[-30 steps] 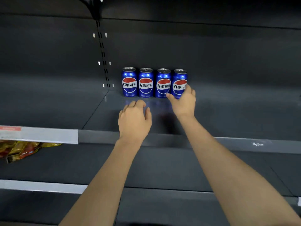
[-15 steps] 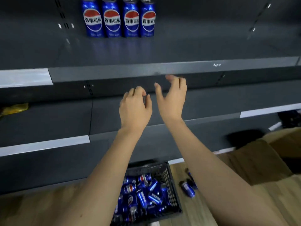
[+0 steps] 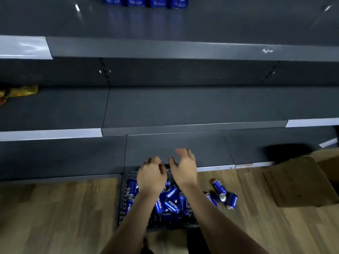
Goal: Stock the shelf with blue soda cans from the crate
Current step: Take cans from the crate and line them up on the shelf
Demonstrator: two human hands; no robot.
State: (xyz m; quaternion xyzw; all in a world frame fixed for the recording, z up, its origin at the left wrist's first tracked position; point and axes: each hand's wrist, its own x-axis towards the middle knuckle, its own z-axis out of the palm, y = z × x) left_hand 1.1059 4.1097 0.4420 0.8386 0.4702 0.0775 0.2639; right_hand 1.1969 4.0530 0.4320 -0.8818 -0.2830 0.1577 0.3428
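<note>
Head view, stock count taken from the crate point(image 3: 122, 204) as landmark. Far above the crate, on the upper shelf point(image 3: 183, 50), we count four blue cans point(image 3: 145, 1) standing in a row, cut off by the frame top; we judge these placed. Inside the crate: many blue soda cans point(image 3: 172, 204) lying jumbled. On the wooden floor just right of the crate: about three loose cans point(image 3: 222, 196) on their sides. Directly over the crate hover our left hand point(image 3: 151, 177) and right hand point(image 3: 184, 169), fingers loosely curled and spread, gripping nothing. We judge the task barely begun: most stock remains in the crate, and the shelves between crate and row show almost no goods.
</note>
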